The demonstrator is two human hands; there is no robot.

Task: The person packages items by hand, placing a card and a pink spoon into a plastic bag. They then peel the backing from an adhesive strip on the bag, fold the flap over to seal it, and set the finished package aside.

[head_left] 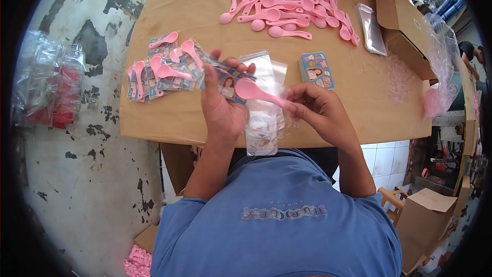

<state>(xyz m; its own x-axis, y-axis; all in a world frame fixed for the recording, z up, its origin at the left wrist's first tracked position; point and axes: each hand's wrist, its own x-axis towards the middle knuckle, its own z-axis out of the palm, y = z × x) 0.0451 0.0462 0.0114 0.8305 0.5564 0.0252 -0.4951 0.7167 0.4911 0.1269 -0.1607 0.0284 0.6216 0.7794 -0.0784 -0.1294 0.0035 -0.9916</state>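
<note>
A blue printed card [228, 85], with a portrait on it, is gripped in my left hand [224, 105], fingers curled behind and thumb up. Across its right end lies the bowl of a pink spoon [260, 94]. My right hand [324, 114] pinches the end of the spoon's handle, where clear plastic also shows, smeared by motion. Beneath both hands, clear plastic bags [262, 141] lie in a loose pile on the table. To the right sits a stack of the same blue cards [317, 70]. Packed spoons with cards [163, 72] are heaped to the left.
A large pile of pink spoons [289, 2] covers the far part of the brown table [353, 128]. Near the right edge are a bundle of clear bags [371, 30] and an open cardboard box [405, 31]. Another person [470, 54] is partly visible at far right.
</note>
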